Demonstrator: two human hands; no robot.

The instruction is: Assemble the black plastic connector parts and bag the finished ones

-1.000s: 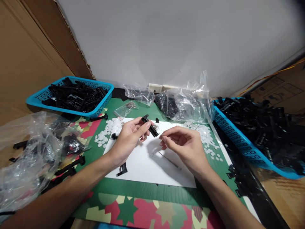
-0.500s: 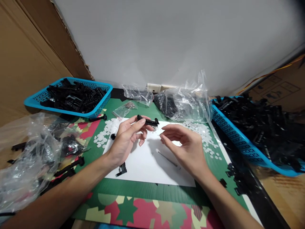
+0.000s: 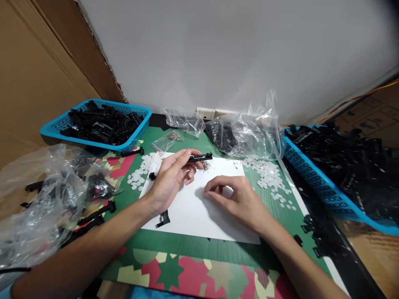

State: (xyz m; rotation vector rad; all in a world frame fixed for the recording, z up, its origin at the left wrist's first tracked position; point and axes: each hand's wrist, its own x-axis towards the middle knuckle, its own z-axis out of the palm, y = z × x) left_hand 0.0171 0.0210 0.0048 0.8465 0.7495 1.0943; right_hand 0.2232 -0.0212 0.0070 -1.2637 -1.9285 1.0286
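Observation:
My left hand (image 3: 173, 176) is closed around a slim black plastic part (image 3: 201, 157), holding it above the white sheet of paper (image 3: 187, 220). Low over the same sheet, my right hand (image 3: 235, 197) has its thumb and index fingertips pinched together; anything between them is too small to make out. Behind the held part lies a small pile of tiny metal pieces (image 3: 205, 165). Another black part (image 3: 163, 219) rests on the paper's left edge, below my left wrist. White round discs (image 3: 268, 174) are scattered right of the paper, and more discs (image 3: 136, 179) lie on its left.
Blue baskets heaped with black parts stand at the back left (image 3: 131, 143) and on the right (image 3: 318, 187). Clear plastic bags (image 3: 249, 135) line the back, and a crumpled bag (image 3: 56, 207) covers the left side. Small black pieces (image 3: 316, 236) lie along the right edge.
My right hand has lowered toward the paper and its fingertips have come together. The black part in my left hand has turned slightly. The view has shifted a little.

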